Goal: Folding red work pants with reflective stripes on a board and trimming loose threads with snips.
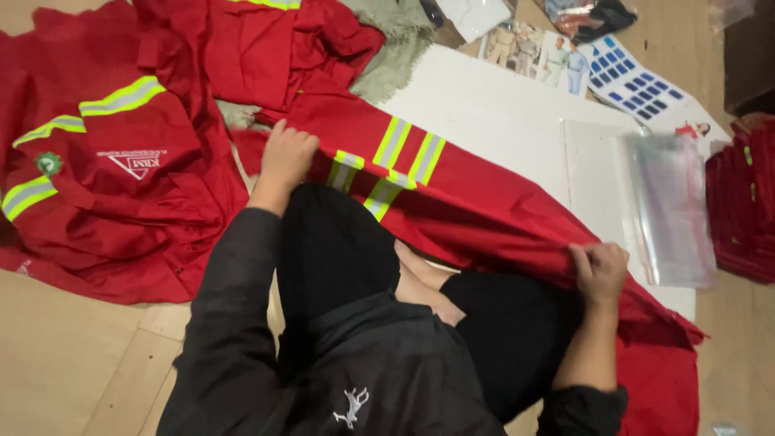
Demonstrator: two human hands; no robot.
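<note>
A red work garment [476,194] with yellow and grey reflective stripes lies stretched across a white board [500,105] in front of me. My left hand [286,155] grips its cloth near the stripes at the left end. My right hand [599,270] is closed on the garment's edge at the right, close to my knee. My legs in black trousers are folded under the cloth.
A heap of red garments [121,161] with reflective bands lies on the wooden floor at left. A clear plastic bag [666,206] rests on the white board at right. More folded red clothes [743,202] are stacked at the far right. Printed sheets [581,64] lie at the top.
</note>
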